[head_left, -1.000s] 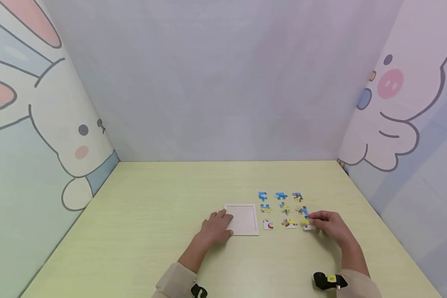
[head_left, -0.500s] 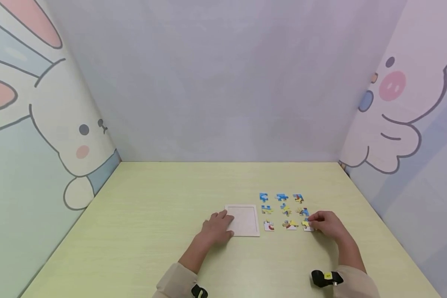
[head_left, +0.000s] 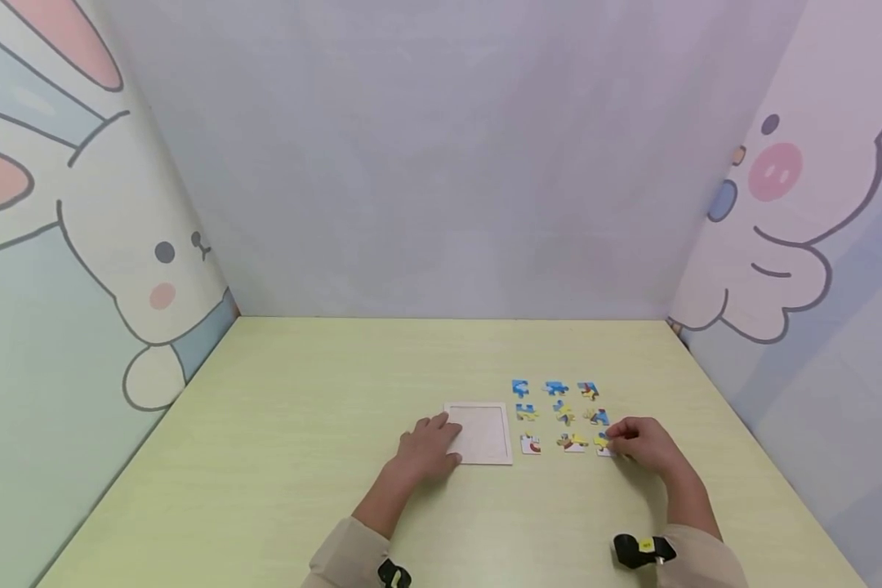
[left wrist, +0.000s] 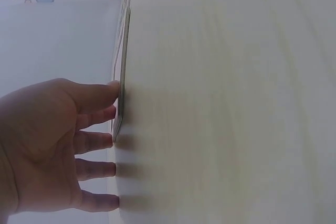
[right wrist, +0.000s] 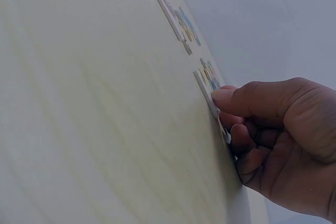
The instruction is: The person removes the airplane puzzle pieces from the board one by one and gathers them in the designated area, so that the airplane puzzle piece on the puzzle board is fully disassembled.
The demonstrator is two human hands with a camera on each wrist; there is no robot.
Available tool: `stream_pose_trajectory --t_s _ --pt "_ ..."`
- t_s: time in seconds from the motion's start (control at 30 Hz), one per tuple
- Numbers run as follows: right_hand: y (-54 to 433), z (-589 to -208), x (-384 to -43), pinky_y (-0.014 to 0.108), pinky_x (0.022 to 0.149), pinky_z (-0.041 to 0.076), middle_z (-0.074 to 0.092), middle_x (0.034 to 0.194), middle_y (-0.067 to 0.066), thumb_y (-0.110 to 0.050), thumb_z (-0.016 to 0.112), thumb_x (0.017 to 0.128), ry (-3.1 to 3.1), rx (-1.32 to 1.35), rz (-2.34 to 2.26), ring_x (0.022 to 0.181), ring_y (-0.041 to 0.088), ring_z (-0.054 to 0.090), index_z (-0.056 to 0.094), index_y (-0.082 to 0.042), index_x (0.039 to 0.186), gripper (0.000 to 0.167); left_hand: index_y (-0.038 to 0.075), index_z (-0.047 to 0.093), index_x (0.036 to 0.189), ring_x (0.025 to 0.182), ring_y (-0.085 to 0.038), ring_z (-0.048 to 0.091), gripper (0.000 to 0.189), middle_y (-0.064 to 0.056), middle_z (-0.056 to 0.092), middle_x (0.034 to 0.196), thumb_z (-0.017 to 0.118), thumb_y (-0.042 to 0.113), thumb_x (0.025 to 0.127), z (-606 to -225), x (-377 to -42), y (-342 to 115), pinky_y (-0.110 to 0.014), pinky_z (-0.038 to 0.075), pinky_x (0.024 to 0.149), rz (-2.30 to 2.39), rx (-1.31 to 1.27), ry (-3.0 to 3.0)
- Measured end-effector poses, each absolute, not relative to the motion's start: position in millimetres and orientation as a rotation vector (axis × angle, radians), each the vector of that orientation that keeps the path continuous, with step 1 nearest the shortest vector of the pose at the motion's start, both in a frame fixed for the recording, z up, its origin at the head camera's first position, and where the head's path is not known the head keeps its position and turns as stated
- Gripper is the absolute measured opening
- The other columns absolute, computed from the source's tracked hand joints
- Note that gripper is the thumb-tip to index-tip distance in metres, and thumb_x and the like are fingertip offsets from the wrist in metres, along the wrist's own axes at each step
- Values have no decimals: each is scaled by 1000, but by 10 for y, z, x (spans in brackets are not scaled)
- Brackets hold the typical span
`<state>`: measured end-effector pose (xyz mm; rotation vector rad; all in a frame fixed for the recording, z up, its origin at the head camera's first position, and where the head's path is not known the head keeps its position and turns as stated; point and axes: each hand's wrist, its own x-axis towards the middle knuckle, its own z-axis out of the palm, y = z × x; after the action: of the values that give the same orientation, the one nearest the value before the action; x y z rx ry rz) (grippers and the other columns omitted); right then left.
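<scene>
In the head view my left hand [head_left: 428, 449] rests at the left side of a square pale wooden puzzle tray [head_left: 491, 437], with a bare inside and a raised rim. The left wrist view has its fingers spread, the thumb against the tray's edge [left wrist: 125, 59]. Over on the right, my right hand [head_left: 648, 447] pinches the right edge of a yellow, blue and white jigsaw piece [head_left: 602, 445] at the bottom right of several pieces. Seen from the right wrist, that piece [right wrist: 205, 92] lies flat on the table, thumb on its near end and other fingers curled under.
Jigsaw pieces lie apart in rows right of the tray, such as a blue one [head_left: 520, 388] at the back, a yellow-blue one [head_left: 563, 412] in the middle and a white-red one [head_left: 531, 445] in front. Walls with cartoon animals enclose the pale table [head_left: 301, 392].
A second ago the pinched piece stood slightly askew near the piece behind it; now it lies straighter, in line with the front row. The right hand shifted slightly; the left stayed still.
</scene>
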<state>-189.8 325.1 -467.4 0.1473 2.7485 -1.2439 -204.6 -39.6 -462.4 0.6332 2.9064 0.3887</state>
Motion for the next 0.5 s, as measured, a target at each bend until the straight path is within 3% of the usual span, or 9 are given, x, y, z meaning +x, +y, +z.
stream_pose_trajectory --t_s 0.27,0.5 --pt "3268 -4696 -1989 32 62 44 58 82 7 -1 62 84 2782 127 -1202 71 21 50 64 5 92 10 13 55 127 123 -34 38 43 -11 42 138 62 29 88 -4651 -2082 -430 -56 39 84 400 633 2920" --pt "3260 -4740 -1997 32 63 42 57 83 7 -5 65 83 2782 135 -1173 73 22 49 63 4 95 15 10 57 126 124 -34 40 41 -14 42 138 61 25 88 -4670 -2133 -559 -56 37 91 601 620 2890"
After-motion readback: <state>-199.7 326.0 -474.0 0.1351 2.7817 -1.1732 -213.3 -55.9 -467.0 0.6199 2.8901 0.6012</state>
